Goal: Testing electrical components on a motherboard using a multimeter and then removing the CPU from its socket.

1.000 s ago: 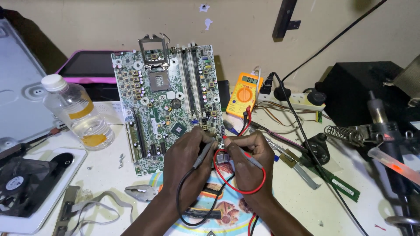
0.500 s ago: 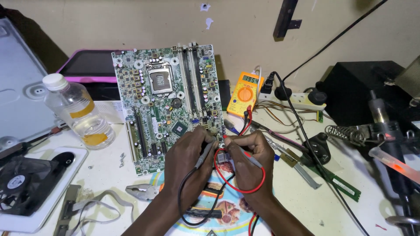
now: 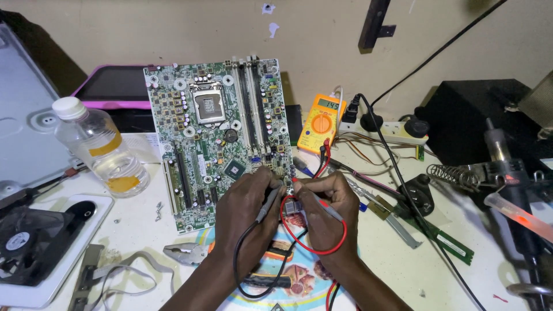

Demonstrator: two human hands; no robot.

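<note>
A green computer motherboard lies on the white bench, tilted up toward the wall. My left hand grips a grey test probe with a black lead, its tip at the board's lower right edge. My right hand grips a second grey probe with a red lead pointing at the same corner. Both leads loop down over a colourful round mat and run back to a yellow multimeter standing behind the board.
A clear plastic bottle stands left of the board, with a black fan on a white tray below it. Pliers lie near my left wrist. A soldering iron stand, a power strip and a memory stick fill the right side.
The view has shifted slightly, so the board sits a little lower in frame. Both hands hold their probes at the same corner of the board.
</note>
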